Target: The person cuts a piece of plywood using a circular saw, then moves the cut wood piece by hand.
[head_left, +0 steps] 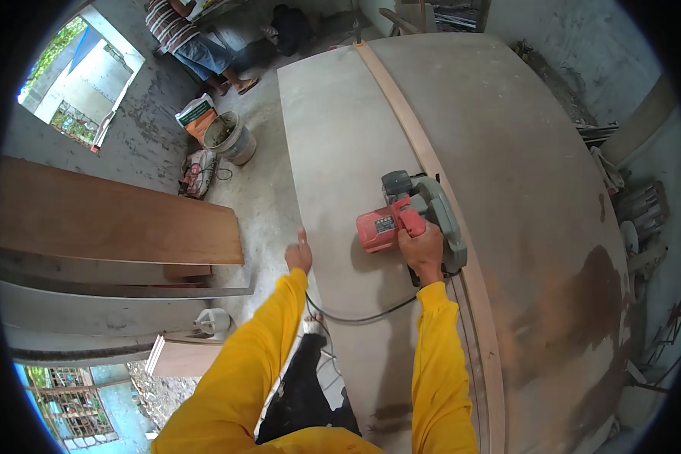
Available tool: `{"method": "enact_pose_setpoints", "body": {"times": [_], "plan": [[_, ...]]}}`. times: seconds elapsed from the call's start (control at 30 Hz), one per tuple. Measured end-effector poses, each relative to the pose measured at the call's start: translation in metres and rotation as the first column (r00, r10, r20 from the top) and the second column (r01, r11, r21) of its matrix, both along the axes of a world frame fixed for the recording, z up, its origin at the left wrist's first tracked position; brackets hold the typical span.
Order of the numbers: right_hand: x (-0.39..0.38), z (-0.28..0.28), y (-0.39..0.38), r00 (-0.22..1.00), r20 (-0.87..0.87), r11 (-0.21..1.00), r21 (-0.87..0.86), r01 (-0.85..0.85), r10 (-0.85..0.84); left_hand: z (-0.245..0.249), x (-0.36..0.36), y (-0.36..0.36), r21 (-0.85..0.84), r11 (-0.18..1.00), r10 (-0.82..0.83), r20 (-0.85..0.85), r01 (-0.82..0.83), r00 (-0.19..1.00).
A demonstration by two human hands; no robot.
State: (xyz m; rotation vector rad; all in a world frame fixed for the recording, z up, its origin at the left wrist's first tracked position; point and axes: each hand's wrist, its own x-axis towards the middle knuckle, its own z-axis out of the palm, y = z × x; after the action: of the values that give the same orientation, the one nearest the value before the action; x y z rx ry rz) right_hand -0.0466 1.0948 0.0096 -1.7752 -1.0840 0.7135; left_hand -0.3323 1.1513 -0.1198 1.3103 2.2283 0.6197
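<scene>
1. Red and grey, a circular saw (378, 229) rests on a broad wooden sheet (340, 151) beside a long wooden strip (412, 125), the right hand (424, 250) clamped around its handle.
2. The left hand (300, 256), well apart from the right, is near the sheet's edge; whether it touches cannot be told. With one hand guiding, a binding blade could kick the saw back.
3. A black cord (371, 320) loops toward the edge near the person's leg (299, 386); a snag could drag the tool askew.
4. The strip's near end runs out of view; if loose, sideways pressure could shift it.
</scene>
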Motion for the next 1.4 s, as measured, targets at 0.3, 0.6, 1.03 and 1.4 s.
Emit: {"method": "enact_pose_setpoints", "body": {"times": [0.3,0.6,1.03,1.4], "plan": [[0.002,-0.002,-0.003,1.000,0.004,1.000,-0.014,0.017,-0.017,0.016,0.048,0.067,-0.228,0.967,0.115,-0.021,-0.117,0.993],[0.003,-0.002,-0.003,0.999,-0.006,0.999,-0.009,0.049,-0.049,0.018,0.052,0.056,-0.264,0.957,0.107,-0.056,-0.118,0.993],[0.004,-0.003,0.019,0.999,0.002,0.999,0.019,0.039,-0.039,0.020,0.054,0.042,-0.267,0.959,0.085,-0.052,-0.096,0.995],[-0.001,0.000,0.051,0.998,0.051,0.999,0.037,0.035,-0.037,0.025,0.055,0.031,-0.241,0.965,0.090,-0.044,-0.098,0.995]]}}
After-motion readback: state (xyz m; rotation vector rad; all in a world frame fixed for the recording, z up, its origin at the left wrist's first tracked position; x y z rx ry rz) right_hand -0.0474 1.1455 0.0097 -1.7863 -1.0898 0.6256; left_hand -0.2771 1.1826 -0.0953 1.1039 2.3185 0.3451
